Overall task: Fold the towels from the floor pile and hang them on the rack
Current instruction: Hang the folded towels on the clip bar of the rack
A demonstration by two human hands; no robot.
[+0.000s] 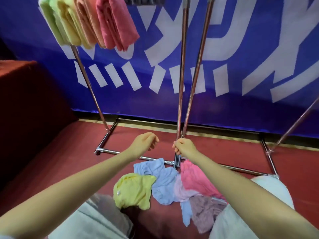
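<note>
Nearest the camera, along the bottom edge of the frame, are the person's pale trouser legs (96,221), with both bare forearms reaching forward over them. Between the knees, at lower centre, lies the floor pile: a crumpled yellow towel (134,192), a light blue towel (162,181), a pink towel (196,180) and a mauve towel (205,213), all unfolded and overlapping on the red carpet (60,161).

At mid-frame the left hand (146,141) hangs in the air with fingers loosely curled, holding nothing. The right hand (183,146) has its fingers wrapped around a rack upright (180,83) near its base, just above the chrome floor bar (120,152).

In the upper left, four folded towels (89,23) already hang side by side on the rack: green, yellow, orange and coral-pink. A blue banner (241,57) with white shapes fills the wall behind.

The risk from here, as I judge it, is the grip on the upright: a pull or lean could rock the light frame and let the hung towels slide off. Grabbing one towel from the tangled heap could also drag its neighbours along.
</note>
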